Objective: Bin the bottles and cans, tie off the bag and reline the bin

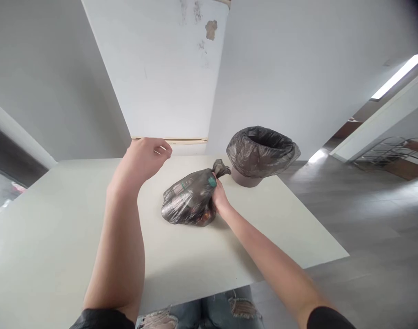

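Observation:
A dark, see-through garbage bag (190, 198), filled with mixed trash, lies on the white table (181, 260). Its twisted neck points to the far right. My right hand (219, 197) grips the bag just below that neck, with most of its fingers hidden behind the plastic. Above the table, left of the bag and apart from it, I hold my left hand (143, 157) raised. Its fingers are curled, with the tips near the thumb and nothing visible between them. A trash bin (246, 179) lined with a dark bag (250, 157) stands at the back right of the table.
Behind the table rises a white refrigerator (161, 68) with worn patches, between grey walls. The table's right edge drops to a grey wood-look floor (335, 205). A wire rack (394, 155) stands far to the right.

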The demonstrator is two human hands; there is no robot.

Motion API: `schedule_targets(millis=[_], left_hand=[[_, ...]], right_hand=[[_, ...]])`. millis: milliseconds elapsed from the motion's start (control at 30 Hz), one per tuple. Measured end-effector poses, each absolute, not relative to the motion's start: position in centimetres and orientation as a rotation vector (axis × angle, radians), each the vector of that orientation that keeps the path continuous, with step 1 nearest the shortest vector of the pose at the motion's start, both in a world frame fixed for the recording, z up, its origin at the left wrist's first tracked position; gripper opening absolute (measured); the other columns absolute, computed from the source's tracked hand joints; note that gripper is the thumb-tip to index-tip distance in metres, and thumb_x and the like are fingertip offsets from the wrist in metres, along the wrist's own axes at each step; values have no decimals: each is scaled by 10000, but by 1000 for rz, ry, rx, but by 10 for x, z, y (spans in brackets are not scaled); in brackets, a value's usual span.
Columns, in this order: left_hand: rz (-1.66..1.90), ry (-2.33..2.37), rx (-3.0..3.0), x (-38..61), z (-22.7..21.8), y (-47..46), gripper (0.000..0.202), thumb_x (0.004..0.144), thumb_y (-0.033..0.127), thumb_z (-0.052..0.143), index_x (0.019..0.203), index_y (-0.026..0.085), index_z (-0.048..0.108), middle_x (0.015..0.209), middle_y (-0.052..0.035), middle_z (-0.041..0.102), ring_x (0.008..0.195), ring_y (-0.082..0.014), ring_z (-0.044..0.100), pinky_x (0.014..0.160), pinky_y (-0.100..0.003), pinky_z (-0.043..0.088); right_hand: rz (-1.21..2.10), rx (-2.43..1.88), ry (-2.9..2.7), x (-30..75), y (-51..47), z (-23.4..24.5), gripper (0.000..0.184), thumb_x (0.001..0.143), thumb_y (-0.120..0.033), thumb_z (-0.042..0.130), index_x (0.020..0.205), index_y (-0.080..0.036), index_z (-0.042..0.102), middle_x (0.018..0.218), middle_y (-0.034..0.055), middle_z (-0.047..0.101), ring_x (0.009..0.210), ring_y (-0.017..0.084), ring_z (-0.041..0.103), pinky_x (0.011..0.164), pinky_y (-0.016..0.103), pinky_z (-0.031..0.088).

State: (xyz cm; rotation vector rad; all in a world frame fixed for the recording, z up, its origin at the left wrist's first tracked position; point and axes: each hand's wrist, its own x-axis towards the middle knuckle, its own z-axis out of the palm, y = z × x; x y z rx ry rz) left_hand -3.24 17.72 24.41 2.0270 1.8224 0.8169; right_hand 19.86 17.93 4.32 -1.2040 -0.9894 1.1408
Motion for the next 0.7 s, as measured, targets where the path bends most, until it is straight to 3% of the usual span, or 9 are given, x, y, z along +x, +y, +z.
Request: schedule_targets(millis=[100,233,300,400,467,600,700], left_hand=[[598,1737,1954,-38,229,202,194,887,383,676,975,279,815,966,-15,820,985,-260,739,828,-351,563],[330,1648,1943,-42,198,239,273,857,505,727,950,271,833,901,-33,826,1017,-269,762,923,-372,561],[267,1569,1960,-40,183,253,360,853,581,722,999,272,832,927,-47,831,1034,-279,765,951,-384,557],[105,1409,2047,-35,167,263,539,828,678,717,1193,290,802,1095,-69,829,1130,-309,745,1026,-418,533],[-52,1272,2113,-33,163,262,748,758,685,783,1410,327,702,1315,-78,774,1241,-334,706,1067,-437,520],[-162,1013,2169,-34,163,247,1173,608,548,934,1652,371,429,1575,-75,604,1377,-358,629,1060,-432,556],[-123,974,2187,-40,165,236,1200,621,526,944,1673,388,382,1597,-56,584,1399,-349,615,1063,-415,565]], right_hand=[[1193,-1140,-1045,202,197,41,661,911,-803,580,1055,-185,764,1146,99,799,1125,287,705,1007,374,519],[1205,-1041,-1071,212,207,26,625,883,-783,652,1103,-206,754,1157,61,786,1121,264,687,1007,360,513],[1227,-1026,-1090,218,208,16,611,850,-788,693,1012,-203,757,1067,52,786,1046,257,690,964,355,521],[1294,-992,-1149,227,206,7,621,824,-808,709,817,-187,727,856,54,748,877,247,684,860,364,534],[1328,-970,-1187,231,206,3,621,810,-808,726,801,-187,723,807,54,731,839,246,684,836,373,542],[1310,-956,-1233,232,208,-2,563,775,-727,818,959,-198,759,929,68,768,928,252,704,901,378,551],[1258,-954,-1239,231,210,-6,545,784,-684,827,1022,-199,761,1042,78,779,986,251,701,936,373,544]])
